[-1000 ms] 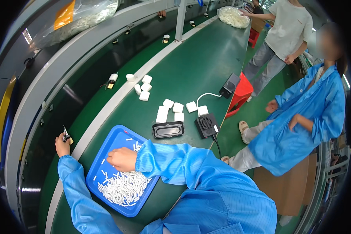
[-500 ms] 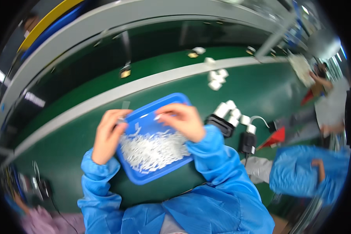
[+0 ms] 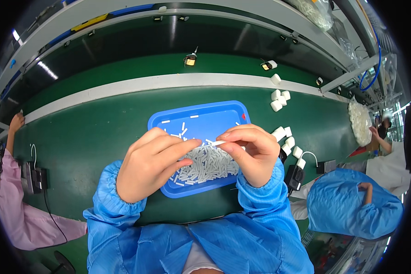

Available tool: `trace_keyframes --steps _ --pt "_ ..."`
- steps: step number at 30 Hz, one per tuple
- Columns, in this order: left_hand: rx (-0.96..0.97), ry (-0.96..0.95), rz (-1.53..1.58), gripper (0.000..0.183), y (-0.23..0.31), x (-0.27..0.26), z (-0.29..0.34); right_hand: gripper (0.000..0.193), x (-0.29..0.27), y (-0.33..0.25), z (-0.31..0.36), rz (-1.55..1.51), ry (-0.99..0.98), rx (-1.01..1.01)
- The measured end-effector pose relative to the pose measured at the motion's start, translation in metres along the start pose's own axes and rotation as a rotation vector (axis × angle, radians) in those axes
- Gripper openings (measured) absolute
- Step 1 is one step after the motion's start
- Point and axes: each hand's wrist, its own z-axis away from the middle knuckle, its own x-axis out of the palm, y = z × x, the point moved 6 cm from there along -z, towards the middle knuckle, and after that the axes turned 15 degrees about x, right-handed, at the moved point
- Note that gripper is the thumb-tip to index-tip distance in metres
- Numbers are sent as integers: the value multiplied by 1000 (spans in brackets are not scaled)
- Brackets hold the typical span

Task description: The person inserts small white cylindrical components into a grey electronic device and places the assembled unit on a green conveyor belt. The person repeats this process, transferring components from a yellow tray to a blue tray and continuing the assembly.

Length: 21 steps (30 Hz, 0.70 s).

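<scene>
Head view, hands (image 3: 153, 166) over rimmed tray (image 3: 214, 119), right pinching white piece (image 3: 218, 143), left's grip unclear, tabletop (image 3: 86, 146) stretching left

Bright, even indoor light leaves soft shadows. White glare streaks the long, dark, glossy panel (image 3: 123, 48). Fisheye distortion bows the long, narrow, pale-grey rail (image 3: 187, 80); corners fall black. The shallow, blue, rectangular plastic tray (image 3: 219, 119) looks fairly sharp.
</scene>
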Motion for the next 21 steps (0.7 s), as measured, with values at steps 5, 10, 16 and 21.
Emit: trace_keyframes --steps 5,10,16,21 --pt "-79 15 42 50 2 5 2 10 14 3 0 123 -46 28" --pt "69 42 -59 55 9 15 2 9 19 15 0 213 -128 60" --pt "198 16 -206 44 6 30 2 9 14 28 2 273 -53 134" --pt "33 139 -209 28 -87 40 -27 53 -24 66 3 51 116 349"
